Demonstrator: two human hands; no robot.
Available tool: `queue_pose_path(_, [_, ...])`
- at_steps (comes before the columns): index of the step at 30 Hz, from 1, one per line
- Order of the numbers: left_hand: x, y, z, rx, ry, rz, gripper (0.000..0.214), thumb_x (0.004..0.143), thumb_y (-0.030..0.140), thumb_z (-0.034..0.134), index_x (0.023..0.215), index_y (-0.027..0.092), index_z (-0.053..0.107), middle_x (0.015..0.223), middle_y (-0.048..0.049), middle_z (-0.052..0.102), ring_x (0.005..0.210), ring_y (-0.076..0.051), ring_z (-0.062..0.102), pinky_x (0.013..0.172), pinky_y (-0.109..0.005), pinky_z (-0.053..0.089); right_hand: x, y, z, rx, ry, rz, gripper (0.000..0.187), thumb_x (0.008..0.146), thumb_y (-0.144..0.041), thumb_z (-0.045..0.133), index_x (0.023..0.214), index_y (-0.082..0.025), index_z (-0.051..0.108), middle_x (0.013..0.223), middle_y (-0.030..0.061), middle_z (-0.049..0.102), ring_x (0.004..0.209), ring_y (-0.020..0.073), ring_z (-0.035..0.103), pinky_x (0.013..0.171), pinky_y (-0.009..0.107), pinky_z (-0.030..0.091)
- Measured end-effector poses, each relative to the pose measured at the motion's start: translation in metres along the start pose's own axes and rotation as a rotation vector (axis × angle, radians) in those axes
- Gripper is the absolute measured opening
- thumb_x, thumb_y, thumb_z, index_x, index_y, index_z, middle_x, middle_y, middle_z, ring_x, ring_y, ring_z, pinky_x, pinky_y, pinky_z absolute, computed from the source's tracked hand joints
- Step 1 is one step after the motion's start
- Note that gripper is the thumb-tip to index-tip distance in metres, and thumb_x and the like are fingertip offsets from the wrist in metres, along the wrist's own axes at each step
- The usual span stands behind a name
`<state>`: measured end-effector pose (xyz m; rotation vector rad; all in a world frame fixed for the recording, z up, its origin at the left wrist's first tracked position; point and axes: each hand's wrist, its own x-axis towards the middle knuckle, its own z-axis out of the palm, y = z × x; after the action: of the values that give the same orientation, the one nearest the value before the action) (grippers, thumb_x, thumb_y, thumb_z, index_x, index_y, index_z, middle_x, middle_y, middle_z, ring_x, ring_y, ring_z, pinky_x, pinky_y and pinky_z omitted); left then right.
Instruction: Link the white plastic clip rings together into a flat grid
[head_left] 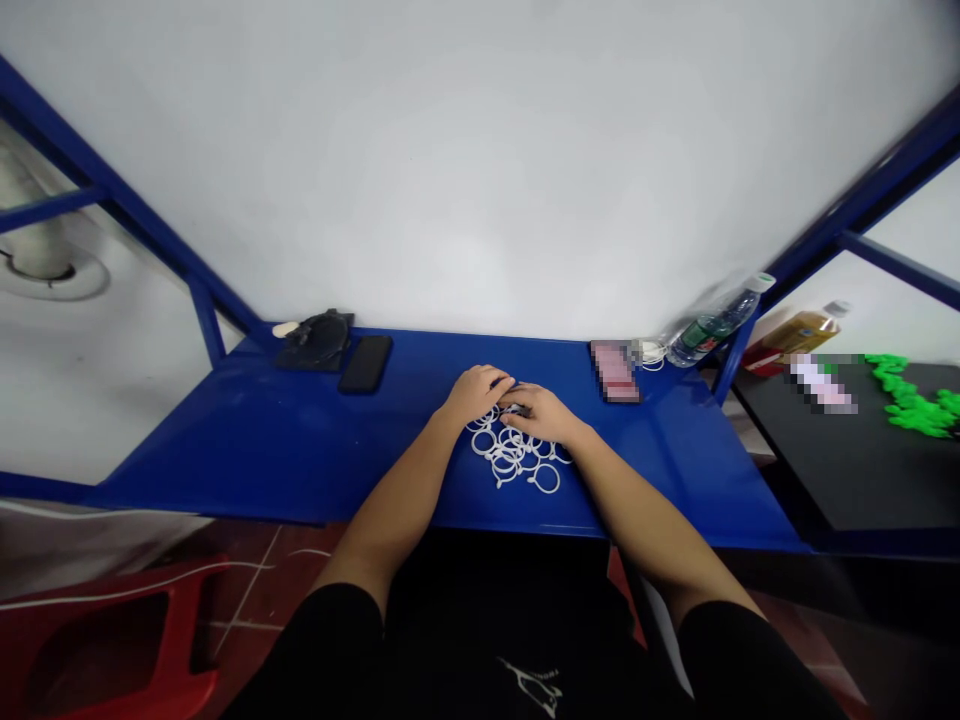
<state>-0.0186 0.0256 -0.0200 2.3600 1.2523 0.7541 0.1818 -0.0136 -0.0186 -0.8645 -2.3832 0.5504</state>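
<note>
A loose pile of white plastic rings (508, 458), each with a small eyelet like a curtain ring, lies on the blue table (285, 440) in front of me. My left hand (477, 393) rests over the far left side of the pile, palm down, fingers reaching right and a little apart. Opposite it, my right hand (543, 412) is cupped over the far right side, fingers loosely bent and thumb apart. The fingertips of both hands nearly meet. Several rings are partly hidden beneath the hands, and I cannot make out anything gripped.
A black phone (365, 364) and a dark folded item (319, 340) lie at the back left. Toward the back right are a blurred pink phone (616, 372), a white cable (654, 354) and a water bottle (720, 322). Green pieces (919, 408) lie on a black side table (862, 470).
</note>
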Motion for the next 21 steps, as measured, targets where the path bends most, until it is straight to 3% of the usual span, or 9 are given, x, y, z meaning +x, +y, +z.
queue_pose_path(4, [-0.001,0.004,-0.004,-0.026,-0.054,-0.025,0.037,0.105,0.04,0.047,0.102,0.021,0.079,0.101,-0.0068,0.078,0.095,-0.022,0.07,0.086,-0.032,0.05,-0.002,0.003,0.0,-0.079,0.054,0.072,0.017,0.099,-0.026,0.063,0.109,-0.022,0.076,0.104,0.0071,0.079,0.094,0.023,0.071,0.091,0.037,0.052])
queue_pose_path(10, [-0.003,0.007,-0.008,-0.041,-0.065,-0.074,0.036,0.102,0.047,0.054,0.108,0.023,0.08,0.096,-0.006,0.08,0.084,-0.021,0.072,0.077,-0.03,0.051,-0.002,0.005,-0.008,-0.159,0.179,0.209,0.024,0.102,-0.023,0.053,0.108,-0.022,0.076,0.11,0.0075,0.078,0.101,0.0234,0.068,0.098,0.039,0.049])
queue_pose_path(15, [-0.005,0.011,-0.009,-0.07,-0.083,-0.072,0.038,0.097,0.053,0.061,0.11,0.023,0.081,0.096,-0.0064,0.08,0.083,-0.022,0.073,0.078,-0.032,0.053,-0.003,0.008,-0.018,-0.269,0.133,0.408,0.025,0.096,-0.023,0.059,0.114,-0.022,0.077,0.111,0.0068,0.078,0.102,0.0252,0.068,0.096,0.038,0.05])
queue_pose_path(21, [-0.007,0.013,-0.013,-0.089,-0.087,-0.083,0.045,0.1,0.058,0.054,0.112,0.024,0.081,0.095,-0.0057,0.08,0.084,-0.023,0.073,0.08,-0.031,0.053,-0.004,0.01,-0.018,-0.397,0.052,0.557,0.015,0.09,-0.029,0.067,0.097,-0.025,0.079,0.098,0.0066,0.076,0.095,0.0244,0.068,0.087,0.034,0.05])
